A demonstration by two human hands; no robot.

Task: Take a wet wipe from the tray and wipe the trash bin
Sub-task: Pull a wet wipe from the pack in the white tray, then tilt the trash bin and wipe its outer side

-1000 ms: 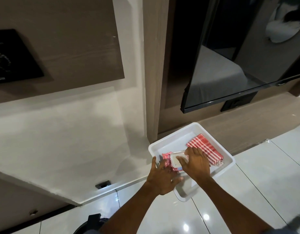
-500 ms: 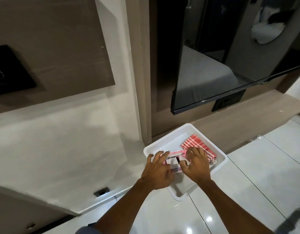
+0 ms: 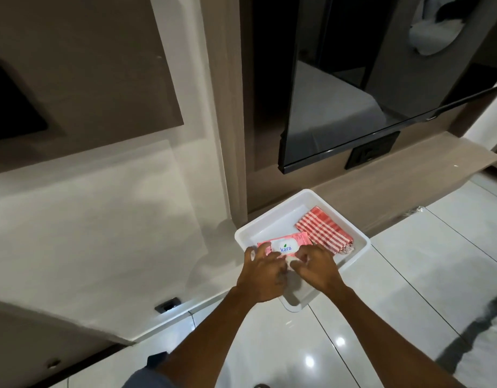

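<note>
A moment ago my hands covered the wet wipe pack point(image 3: 283, 247) and its flap stood open; now the white "kara" lid lies flat and readable, and both hands have drawn back to the pack's near edge, so I judge I am either re-seating the lid or about to pull a wipe free. No loose wipe shows yet, so the task is barely begun. My left hand point(image 3: 262, 275) rests on the pack's left end, fingers curled and close together, pinning it against the tray point(image 3: 362, 242) floor. My right hand point(image 3: 316, 266) is at the near right corner, fingers bent in a narrow pinch; whether it grips a wipe or only the wrapper I cannot tell. The pack sits inside the white tray on the floor, just beside the folded red-checked cloth point(image 3: 324, 233). The trash bin is out of view.
</note>
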